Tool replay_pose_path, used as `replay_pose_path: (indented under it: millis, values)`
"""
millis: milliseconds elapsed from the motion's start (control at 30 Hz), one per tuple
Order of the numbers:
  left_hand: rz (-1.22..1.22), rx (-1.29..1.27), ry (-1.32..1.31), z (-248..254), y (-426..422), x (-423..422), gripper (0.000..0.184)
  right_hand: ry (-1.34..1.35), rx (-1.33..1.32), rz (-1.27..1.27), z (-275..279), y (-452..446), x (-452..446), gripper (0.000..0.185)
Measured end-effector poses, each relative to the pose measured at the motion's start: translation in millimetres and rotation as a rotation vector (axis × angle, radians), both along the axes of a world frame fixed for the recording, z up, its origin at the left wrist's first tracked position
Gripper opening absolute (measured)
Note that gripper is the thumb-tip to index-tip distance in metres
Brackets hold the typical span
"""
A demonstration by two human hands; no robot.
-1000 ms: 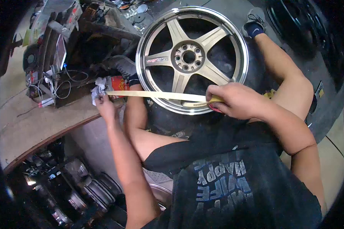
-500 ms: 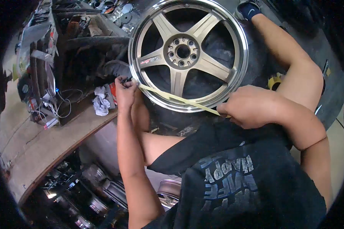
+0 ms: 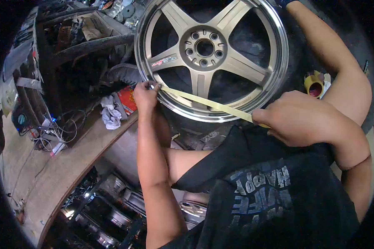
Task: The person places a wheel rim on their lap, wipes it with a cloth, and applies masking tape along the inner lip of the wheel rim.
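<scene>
A bronze five-spoke car wheel rim [image 3: 201,83] with a polished lip lies face up in front of me. A pale yellow strip of masking tape [image 3: 207,103] stretches taut across its near side, passing over the lower spoke. My left hand [image 3: 146,98] pinches one end of the strip beside the lip at the left. My right hand [image 3: 305,118] grips the other end at the lower right, its fingers curled into a fist. The strip slopes down from left to right. Whether it touches the rim anywhere, I cannot tell.
A yellow roll [image 3: 313,85] lies by my right leg. On the wooden board [image 3: 91,143] at left are a crumpled white cloth [image 3: 111,112], a red packet [image 3: 128,99], wires and a dark, dirty box-like frame [image 3: 91,45]. More wheels [image 3: 120,218] sit below the board.
My view has shifted, and the wheel appears larger and nearer. Both hands still hold the stretched strip, which lies across the near side of the rim as before.
</scene>
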State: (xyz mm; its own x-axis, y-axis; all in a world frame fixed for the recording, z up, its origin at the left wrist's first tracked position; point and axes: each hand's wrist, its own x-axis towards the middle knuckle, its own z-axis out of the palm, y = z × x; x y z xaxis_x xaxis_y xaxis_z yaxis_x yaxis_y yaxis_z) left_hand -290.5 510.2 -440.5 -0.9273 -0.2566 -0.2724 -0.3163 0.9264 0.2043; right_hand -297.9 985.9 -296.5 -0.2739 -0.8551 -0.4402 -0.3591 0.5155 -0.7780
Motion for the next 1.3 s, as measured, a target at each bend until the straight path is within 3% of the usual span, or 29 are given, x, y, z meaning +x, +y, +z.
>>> replay_pose_path:
  millis: [233, 733, 833, 900, 1033, 1100, 1167, 1233, 1300]
  values:
    - [-0.107, -0.043, 0.061, -2.1, 1.1, 4.4, 0.027, -0.128, -0.016, 0.039, 3.7, -8.7, -9.5, 0.028]
    - [-0.243, -0.252, 0.166, -8.7, 1.2, 6.4, 0.025, -0.109, 0.022, 0.035, 4.3, -11.8, -10.0, 0.028]
    - [-0.078, -0.115, 0.089, -4.0, 12.5, 4.7, 0.027, -0.076, 0.011, 0.018, 3.2, -9.1, -9.6, 0.026]
    - [0.067, -0.02, 0.187, -9.5, 11.5, 6.4, 0.029, -0.066, 0.031, 0.018, 2.8, -8.7, -9.8, 0.026]
    - [0.136, 0.062, 0.201, -2.8, 4.1, 18.7, 0.03, -0.01, 0.068, 0.017, 2.7, -6.6, -7.8, 0.026]
    - [-0.164, 0.028, 0.353, 8.8, 0.9, 26.3, 0.027, 0.007, 0.03, 0.006, 2.7, -5.0, -7.8, 0.027]
    - [-0.256, 0.006, 0.309, 23.1, -1.7, 30.5, 0.032, 0.022, -0.009, -0.01, 3.5, -3.7, -8.4, 0.029]
    - [-0.48, -0.131, 0.1, 39.8, 3.7, 29.6, 0.039, 0.011, 0.046, 0.004, 4.5, -4.3, -10.6, 0.035]
    - [-0.507, -0.207, -0.023, 44.8, 3.8, 30.9, 0.047, 0.014, 0.017, -0.012, 0.2, -0.3, -9.7, 0.036]
